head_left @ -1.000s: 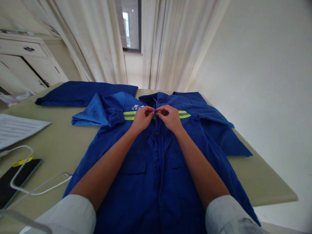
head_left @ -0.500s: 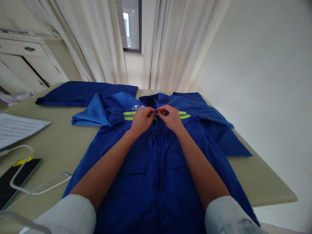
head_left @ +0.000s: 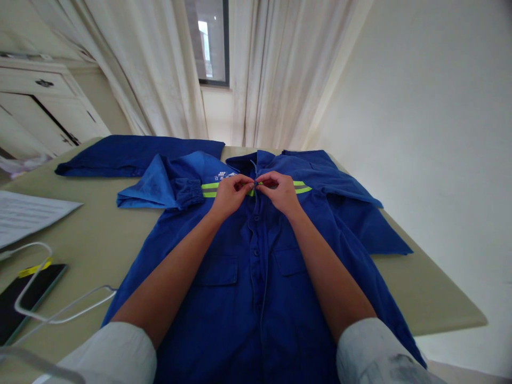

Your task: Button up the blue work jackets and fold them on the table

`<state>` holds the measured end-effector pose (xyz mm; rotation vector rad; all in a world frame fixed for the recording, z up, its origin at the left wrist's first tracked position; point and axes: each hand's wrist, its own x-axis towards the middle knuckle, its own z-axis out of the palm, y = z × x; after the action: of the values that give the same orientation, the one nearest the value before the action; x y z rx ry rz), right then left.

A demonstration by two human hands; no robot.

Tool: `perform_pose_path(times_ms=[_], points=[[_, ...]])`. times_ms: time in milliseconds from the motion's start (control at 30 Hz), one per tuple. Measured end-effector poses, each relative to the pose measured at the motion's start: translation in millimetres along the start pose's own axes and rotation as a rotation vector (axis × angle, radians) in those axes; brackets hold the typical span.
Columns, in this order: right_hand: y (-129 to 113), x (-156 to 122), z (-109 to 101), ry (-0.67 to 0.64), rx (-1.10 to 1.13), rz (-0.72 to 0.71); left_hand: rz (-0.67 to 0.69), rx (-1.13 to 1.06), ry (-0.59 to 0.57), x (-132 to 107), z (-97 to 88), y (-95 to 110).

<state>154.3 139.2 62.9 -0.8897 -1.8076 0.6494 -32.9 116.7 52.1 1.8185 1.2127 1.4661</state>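
Note:
A blue work jacket (head_left: 256,288) with a yellow-green reflective stripe (head_left: 302,187) lies front up on the olive table (head_left: 100,234). My left hand (head_left: 230,194) and my right hand (head_left: 281,192) meet at the jacket's front placket, level with the stripe. Both pinch the two front edges of the cloth together, fingers closed. Buttons run down the placket below my hands. One sleeve with an elastic cuff (head_left: 188,191) is folded across the chest at the left.
More blue cloth (head_left: 132,154) lies at the table's far left. Papers (head_left: 28,213), a dark phone (head_left: 24,298) and a white cable (head_left: 60,309) sit at the left. The table edge drops off at the right. Curtains and a white cabinet (head_left: 44,106) stand behind.
Both hands stay pinched at the same spot on the placket, with only small finger movement. The view has shifted slightly.

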Motion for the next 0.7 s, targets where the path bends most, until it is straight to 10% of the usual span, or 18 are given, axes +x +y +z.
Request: perform_pose_path(times_ms=[700], points=[[-13.6, -1.3, 2.6, 0.043, -0.146, -0.075, -0.021, 0.099, 0.057, -0.2, 0.2, 12.7]])
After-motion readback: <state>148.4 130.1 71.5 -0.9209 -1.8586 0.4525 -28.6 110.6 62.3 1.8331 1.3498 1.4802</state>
